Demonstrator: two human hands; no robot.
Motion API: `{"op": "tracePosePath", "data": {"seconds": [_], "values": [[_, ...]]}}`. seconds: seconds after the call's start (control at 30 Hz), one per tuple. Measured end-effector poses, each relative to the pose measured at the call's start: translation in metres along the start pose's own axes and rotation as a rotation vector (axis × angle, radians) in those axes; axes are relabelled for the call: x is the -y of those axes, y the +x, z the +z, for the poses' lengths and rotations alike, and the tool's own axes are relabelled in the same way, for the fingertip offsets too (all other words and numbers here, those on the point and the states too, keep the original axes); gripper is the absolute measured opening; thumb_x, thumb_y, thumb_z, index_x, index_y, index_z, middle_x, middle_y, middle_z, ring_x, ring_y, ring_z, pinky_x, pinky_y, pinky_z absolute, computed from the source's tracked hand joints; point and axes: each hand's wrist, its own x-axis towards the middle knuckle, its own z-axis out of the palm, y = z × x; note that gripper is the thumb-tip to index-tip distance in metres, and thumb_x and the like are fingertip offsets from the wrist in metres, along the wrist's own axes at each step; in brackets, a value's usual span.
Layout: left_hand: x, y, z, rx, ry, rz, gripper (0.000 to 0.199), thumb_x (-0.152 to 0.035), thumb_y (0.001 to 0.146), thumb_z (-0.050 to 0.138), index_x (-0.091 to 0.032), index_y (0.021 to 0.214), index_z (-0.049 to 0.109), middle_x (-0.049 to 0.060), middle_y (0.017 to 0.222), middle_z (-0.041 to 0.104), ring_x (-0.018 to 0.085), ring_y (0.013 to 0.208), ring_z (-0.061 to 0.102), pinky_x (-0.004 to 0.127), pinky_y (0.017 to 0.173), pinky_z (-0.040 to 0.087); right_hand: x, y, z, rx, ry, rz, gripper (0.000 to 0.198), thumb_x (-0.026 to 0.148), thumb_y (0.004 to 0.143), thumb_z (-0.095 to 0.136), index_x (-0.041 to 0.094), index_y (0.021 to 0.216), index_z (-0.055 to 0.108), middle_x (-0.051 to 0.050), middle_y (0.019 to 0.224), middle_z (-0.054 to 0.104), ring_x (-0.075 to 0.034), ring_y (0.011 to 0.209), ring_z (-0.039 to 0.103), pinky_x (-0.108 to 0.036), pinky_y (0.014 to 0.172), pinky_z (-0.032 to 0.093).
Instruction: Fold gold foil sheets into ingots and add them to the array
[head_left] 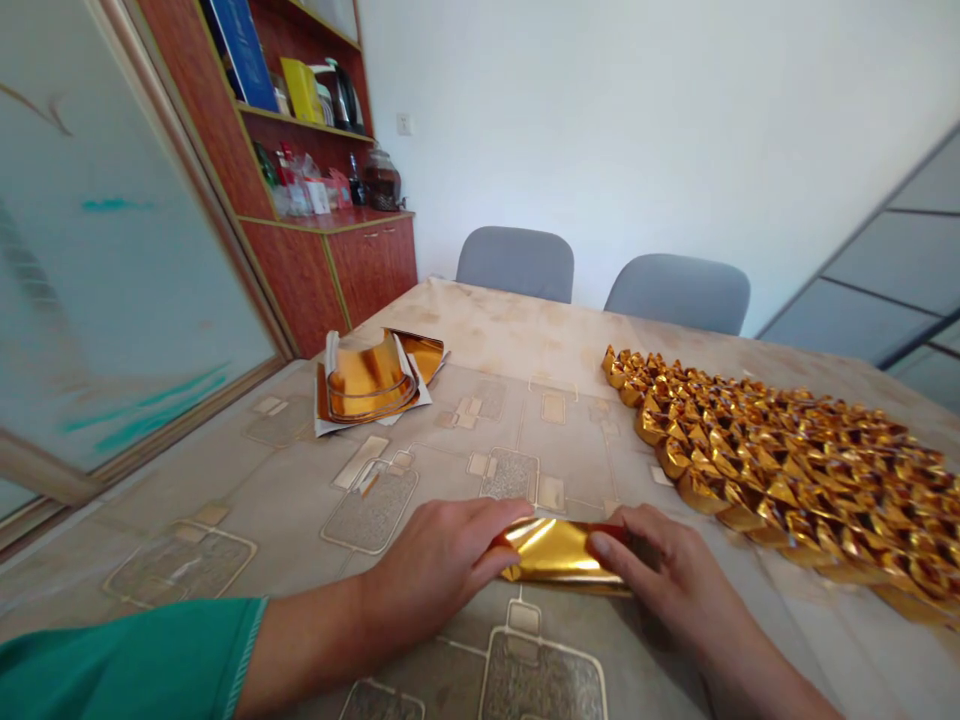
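Observation:
Near the front of the table, a sheet of gold foil paper (559, 548), partly folded into a flat strip, lies between my two hands. My left hand (442, 555) pinches its left end, thumb and fingers closed on the edge. At the other end, my right hand (667, 555) grips the paper with the thumb on top and the fingers behind it. Farther back on the left sits a stack of loose gold foil sheets (367, 375), curled up and showing white undersides. Rows of folded gold paper ingots (795, 470) spread over the right of the table.
A patterned cloth covers the table (480, 430). Two grey chairs (517, 262) stand along its far side. To the left are a frosted glass sliding door (127, 220) and a wooden cabinet (371, 260) with bottles, a kettle and boxes on its shelves.

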Motion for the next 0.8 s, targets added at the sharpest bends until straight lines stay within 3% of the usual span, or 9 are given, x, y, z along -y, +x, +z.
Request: {"op": "tracePosePath", "data": {"seconds": [0.23, 0.8], "values": [[0.009, -0.004, 0.0, 0.0, 0.049, -0.078, 0.042, -0.032, 0.091, 0.056, -0.028, 0.133, 0.054, 0.006, 0.116, 0.07, 0.024, 0.099, 0.066, 0.037, 0.09, 0.052, -0.002, -0.004, 0.015, -0.076, -0.202, -0.068, 0.023, 0.029, 0.092, 0.054, 0.022, 0.07, 0.056, -0.003, 0.071, 0.06, -0.022, 0.071, 0.054, -0.034, 0.065, 0.037], [0.018, 0.0, 0.005, -0.055, 0.159, -0.031, 0.033, -0.032, 0.093, 0.052, -0.028, 0.126, 0.058, 0.005, 0.105, 0.068, 0.019, 0.087, 0.066, 0.027, 0.076, 0.053, -0.007, -0.001, 0.022, -0.17, -0.298, -0.103, 0.024, 0.031, 0.093, 0.052, 0.023, 0.07, 0.053, -0.002, 0.069, 0.057, -0.022, 0.069, 0.05, -0.035, 0.065, 0.03]]}}
